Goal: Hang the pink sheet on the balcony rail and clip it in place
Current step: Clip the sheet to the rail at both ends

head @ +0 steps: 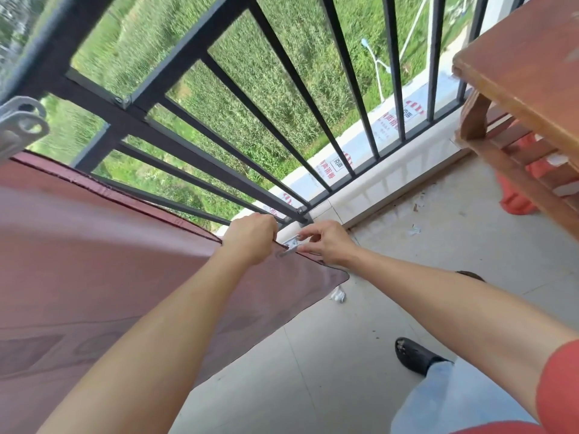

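The pink sheet (78, 245) hangs over the black balcony rail (175, 142) and fills the lower left. My left hand (250, 239) grips the sheet's edge near its right corner. My right hand (329, 242) pinches a small white clip (293, 244) against that same edge, right beside the left hand. Another white clip (18, 126) sits at the upper left, at the sheet's top edge. The rail's top bar is partly hidden by the sheet.
A wooden table (526, 73) with a lower shelf stands at the right, orange fabric (520, 202) beneath it. The tiled floor (344, 339) has small white scraps. My black shoe (413, 355) is at the lower right. Green field lies beyond the rail.
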Demonstrator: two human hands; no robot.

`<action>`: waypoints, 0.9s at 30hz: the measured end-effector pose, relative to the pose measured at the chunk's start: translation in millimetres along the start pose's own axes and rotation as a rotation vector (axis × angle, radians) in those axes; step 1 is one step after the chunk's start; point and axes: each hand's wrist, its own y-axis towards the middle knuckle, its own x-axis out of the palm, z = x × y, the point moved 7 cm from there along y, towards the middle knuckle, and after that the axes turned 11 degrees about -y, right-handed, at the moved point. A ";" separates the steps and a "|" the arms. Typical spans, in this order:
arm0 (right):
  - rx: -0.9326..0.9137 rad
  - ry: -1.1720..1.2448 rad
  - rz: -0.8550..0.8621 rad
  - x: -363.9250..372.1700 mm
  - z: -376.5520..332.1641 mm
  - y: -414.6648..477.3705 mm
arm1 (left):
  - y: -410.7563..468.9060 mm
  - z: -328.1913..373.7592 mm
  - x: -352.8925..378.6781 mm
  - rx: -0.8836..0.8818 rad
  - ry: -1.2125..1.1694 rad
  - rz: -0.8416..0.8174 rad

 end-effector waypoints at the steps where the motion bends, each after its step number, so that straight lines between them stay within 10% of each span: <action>1: 0.000 -0.005 -0.015 1.0 0.8 0.4 | -0.1 0.3 0.1 0.002 0.002 0.000; 11: 0.097 -0.157 -0.085 -19.9 21.7 -11.0 | -5.9 7.6 -1.0 0.066 -0.032 0.028; 27: 0.623 -0.589 0.674 -349.9 140.2 -291.1 | -3.4 284.9 -46.7 0.502 -0.412 0.119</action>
